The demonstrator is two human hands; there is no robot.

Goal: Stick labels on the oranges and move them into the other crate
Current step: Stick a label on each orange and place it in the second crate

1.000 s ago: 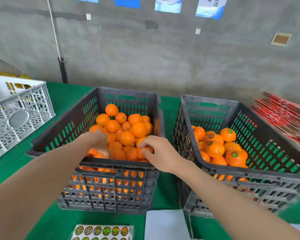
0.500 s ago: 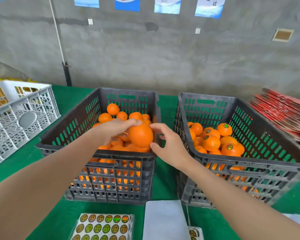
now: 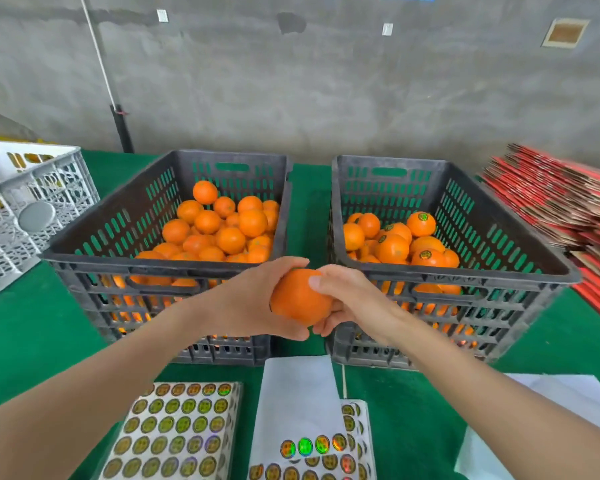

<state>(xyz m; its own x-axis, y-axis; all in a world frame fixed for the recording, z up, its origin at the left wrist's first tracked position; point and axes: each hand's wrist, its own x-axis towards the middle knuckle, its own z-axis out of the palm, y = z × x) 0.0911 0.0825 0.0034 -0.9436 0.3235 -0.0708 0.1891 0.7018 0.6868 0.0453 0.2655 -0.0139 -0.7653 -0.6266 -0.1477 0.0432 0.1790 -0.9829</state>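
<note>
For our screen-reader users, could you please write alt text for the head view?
The left hand and right hand hold one orange over a green table. Behind it, the left crate holds oranges without visible labels, the right crate labelled oranges. Sticker sheets lie nearest the camera.

The left hand (image 3: 253, 299) and right hand (image 3: 354, 303) are covering both sides of the orange (image 3: 298, 299). The bottom edge is cutting off the label sheets (image 3: 174, 434) (print too small to read), the left edge the white crate (image 3: 25, 209), the right edge the blurry red stack (image 3: 551, 209).
</note>
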